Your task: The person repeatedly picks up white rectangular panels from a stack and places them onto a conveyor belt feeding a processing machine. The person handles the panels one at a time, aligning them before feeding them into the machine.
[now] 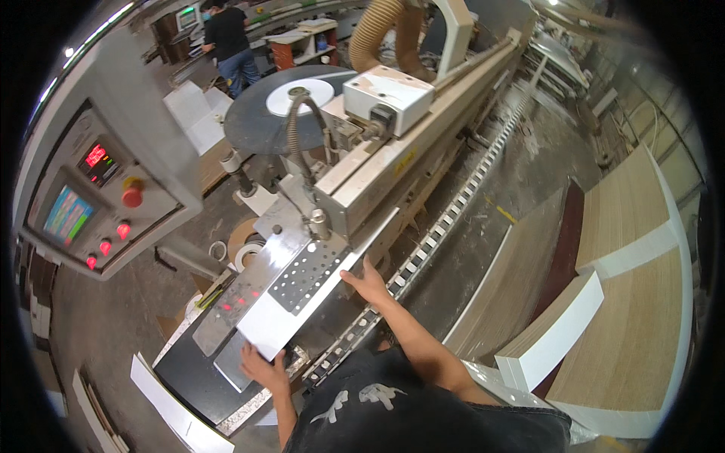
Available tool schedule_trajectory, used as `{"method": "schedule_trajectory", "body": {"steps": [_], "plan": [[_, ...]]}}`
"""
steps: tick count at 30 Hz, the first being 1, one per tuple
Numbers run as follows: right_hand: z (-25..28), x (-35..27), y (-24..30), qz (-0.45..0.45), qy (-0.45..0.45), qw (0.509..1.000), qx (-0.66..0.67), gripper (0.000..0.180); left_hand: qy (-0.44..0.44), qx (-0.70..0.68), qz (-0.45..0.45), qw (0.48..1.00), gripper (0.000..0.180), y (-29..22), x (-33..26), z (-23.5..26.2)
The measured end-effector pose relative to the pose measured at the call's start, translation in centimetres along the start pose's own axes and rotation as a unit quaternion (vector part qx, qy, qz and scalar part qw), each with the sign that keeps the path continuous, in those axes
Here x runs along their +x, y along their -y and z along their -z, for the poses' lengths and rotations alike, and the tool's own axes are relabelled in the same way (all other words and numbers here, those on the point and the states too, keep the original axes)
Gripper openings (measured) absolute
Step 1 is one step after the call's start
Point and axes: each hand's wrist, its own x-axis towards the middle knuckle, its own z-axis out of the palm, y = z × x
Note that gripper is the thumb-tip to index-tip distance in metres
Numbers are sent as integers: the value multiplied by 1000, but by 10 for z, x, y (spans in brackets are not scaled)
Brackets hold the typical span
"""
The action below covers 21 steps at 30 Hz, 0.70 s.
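A long white board (266, 326) lies along the metal bed of a large machine (377, 177), its far part running alongside the machine's housing. My left hand (264, 371) grips the board's near end, thumb and fingers spread around the corner. Against the board's right edge rests my right hand (368, 285), fingertips touching it and the thumb raised apart. A dark plate with round holes (308, 273) borders the board; whether it overlaps the board I cannot tell. Small red light spots show on the metal bed (215, 321) to the left.
A control panel (102, 192) with a screen and red buttons stands at left. Right of the machine runs a roller track (453, 219). Stacked boards (627, 302) fill the right side. Behind are a round reel table (257, 113), a ribbed hose (374, 34) and another person (226, 38).
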Motion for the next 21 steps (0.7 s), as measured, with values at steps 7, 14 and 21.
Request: {"method": "schedule_trajectory", "body": {"steps": [7,14,21], "plan": [[-99,-137,29,-194,270,889,316,113,129,-74,-6,989,82,-60,25,-5],[-127,-124,50,-112,101,836,528,137,116,-273,4,955,51,11,3,59],[-81,-90,9,-33,-18,870,491,132,144,-369,-58,916,36,-9,-4,87]]}}
